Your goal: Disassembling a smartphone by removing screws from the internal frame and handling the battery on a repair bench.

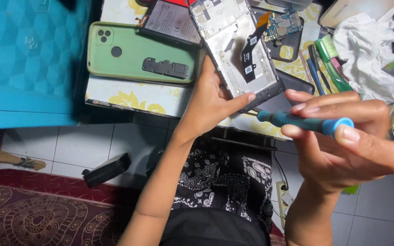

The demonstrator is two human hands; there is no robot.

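Between the curled fingertips [297, 107] of the right hand [343, 146], pinching a teal screwdriver [304, 121], thumb pressing near the light blue cap end and index and middle fingers closing on the shaft from above; lying almost level, long axis running left to right, tip aiming left toward the lower corner of the phone frame [235, 45]. Just left of that tip, gripping the opened phone frame with the left hand [210, 102], thumb stretching along the bottom edge, remaining fingers tucking underneath and hiding from view, so not spread but clamping the frame's lower end. Running away from those fingers up the picture, the frame's long axis tilting slightly leftward, open side facing up, holding a black flex strip [250, 52] along its middle. Beyond the left hand's knuckles, lying flat on the patterned table [133, 93], a green phone back cover [133, 54] carrying a small black part [165, 68] on top. Past the right fingers, resting further back, a circuit board [282, 23] on a dark cover, some pens and a green toothbrush [329, 61], and a crumpled white cloth [365, 50]. Below both wrists, showing tiled floor and a dark patterned garment [226, 177].
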